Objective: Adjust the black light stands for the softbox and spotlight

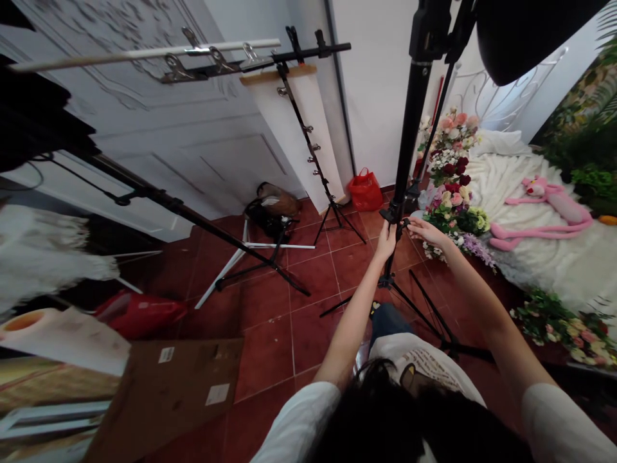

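A black light stand (409,128) rises upright in front of me, its legs spread on the red tiled floor. My left hand (387,239) is wrapped round the pole, just below a black clamp collar. At the right side of the same collar, the fingers of my right hand (425,230) pinch a small black knob (405,223). A large black lamp head or softbox (525,32) hangs at the top right, above both hands.
Another black stand (168,209) slants across the left. Behind are a thin stand with clips (308,132) and a red bag (365,191). Flowers (453,186) and a pink plush toy (563,206) lie right. A cardboard box (178,379) sits lower left.
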A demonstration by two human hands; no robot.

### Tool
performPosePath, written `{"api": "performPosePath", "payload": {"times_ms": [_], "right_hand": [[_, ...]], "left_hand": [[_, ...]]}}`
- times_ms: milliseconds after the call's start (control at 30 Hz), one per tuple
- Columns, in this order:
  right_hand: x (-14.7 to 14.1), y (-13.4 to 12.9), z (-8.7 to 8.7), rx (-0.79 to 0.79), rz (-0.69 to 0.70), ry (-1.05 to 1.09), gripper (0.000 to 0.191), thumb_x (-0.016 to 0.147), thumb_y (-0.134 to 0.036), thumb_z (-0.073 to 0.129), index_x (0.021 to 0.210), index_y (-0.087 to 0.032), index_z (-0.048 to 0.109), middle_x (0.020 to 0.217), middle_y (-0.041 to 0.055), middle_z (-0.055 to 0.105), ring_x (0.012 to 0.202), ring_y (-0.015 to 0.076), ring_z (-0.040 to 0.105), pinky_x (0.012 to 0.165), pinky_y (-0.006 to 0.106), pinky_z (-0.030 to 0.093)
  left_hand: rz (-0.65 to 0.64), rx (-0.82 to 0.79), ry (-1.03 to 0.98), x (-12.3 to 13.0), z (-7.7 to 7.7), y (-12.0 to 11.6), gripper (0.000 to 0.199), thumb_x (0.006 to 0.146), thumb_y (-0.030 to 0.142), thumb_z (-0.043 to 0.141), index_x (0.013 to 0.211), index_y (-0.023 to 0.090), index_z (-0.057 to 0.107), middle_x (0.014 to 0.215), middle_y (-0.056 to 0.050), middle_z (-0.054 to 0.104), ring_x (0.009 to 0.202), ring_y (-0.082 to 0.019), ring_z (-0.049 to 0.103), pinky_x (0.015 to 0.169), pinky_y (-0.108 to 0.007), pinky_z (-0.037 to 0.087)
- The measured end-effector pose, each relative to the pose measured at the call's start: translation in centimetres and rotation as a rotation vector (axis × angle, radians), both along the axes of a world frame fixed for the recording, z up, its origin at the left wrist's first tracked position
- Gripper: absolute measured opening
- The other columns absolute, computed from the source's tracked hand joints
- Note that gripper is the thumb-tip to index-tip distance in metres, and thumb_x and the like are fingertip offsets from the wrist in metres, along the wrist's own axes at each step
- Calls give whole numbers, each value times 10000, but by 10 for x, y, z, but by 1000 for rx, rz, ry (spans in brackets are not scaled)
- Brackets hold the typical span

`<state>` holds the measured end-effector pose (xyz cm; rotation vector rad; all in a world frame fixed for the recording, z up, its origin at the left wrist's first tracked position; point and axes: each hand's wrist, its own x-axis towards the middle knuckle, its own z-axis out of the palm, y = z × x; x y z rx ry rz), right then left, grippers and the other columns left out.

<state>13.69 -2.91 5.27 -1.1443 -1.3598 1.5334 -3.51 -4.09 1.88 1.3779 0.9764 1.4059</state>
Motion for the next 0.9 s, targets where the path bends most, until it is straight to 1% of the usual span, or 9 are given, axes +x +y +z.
{"api": "performPosePath", "payload": {"times_ms": [100,200,333,500,600,700,800,833,900], "right_hand": [[1,4,1,36,-76,-1,353,702,-361,770,1018,-219,699,968,16,704,779,118,624,690,234,521],[1,9,3,76,-166,-34,371,676,-333,775,1018,-207,707,991,33,716,834,143,647,731,260,539],[-2,10,11,29,-73,-75,401,645,-240,781,1038,-196,715,979,48,745,882,178,678,843,341,558],[-12,10,13,111,-79,-67,271,575,-183,794,818,-197,676,894,35,738,859,178,685,885,365,556],[-17,10,6,197,-135,-73,137,589,-179,748,635,-193,620,962,63,741,919,192,690,924,372,541],[-13,8,-5,254,-205,-199,85,619,-175,692,569,-191,625,956,71,742,1000,226,685,971,387,519],[-3,1,-16,213,-190,-384,36,608,-155,686,604,-183,663,861,63,734,927,238,693,927,395,539],[1,-1,-18,183,-189,-420,77,597,-147,696,667,-179,687,880,65,738,904,238,695,910,404,547],[5,-6,-20,151,-205,-414,308,578,-139,726,884,-181,717,1047,91,743,969,253,695,932,430,543]], "left_hand": [[-1,-5,-5,0,-1,1,743,869,798,385,1223,186,614,1328,-151,637,1282,-249,577,1168,-423,389],[3,-13,-11,1,-2,1,738,860,806,391,1208,198,621,1312,-139,647,1230,-237,603,1149,-410,409],[35,-33,0,1,-4,2,725,869,789,407,1240,199,608,1293,-127,658,1214,-223,609,1132,-380,425],[18,-38,11,1,-4,2,731,871,792,395,1235,192,600,1184,-125,693,1092,-216,651,1049,-371,486],[4,-22,11,0,-3,2,745,862,805,390,1237,193,590,1149,-124,697,1040,-207,656,1009,-365,502],[-7,-1,-5,0,-1,1,723,866,798,397,1212,194,590,1138,-123,694,1041,-203,654,1018,-365,494],[-8,-9,-1,0,2,-1,699,869,796,391,1169,201,601,1130,-121,693,1045,-204,652,1030,-370,488],[-4,-15,4,0,3,-1,702,867,800,387,1165,202,603,1135,-123,693,1055,-207,650,1035,-372,486],[0,-20,8,1,4,-2,718,864,808,378,1171,200,602,1160,-131,689,1092,-214,644,1060,-379,475]]}}
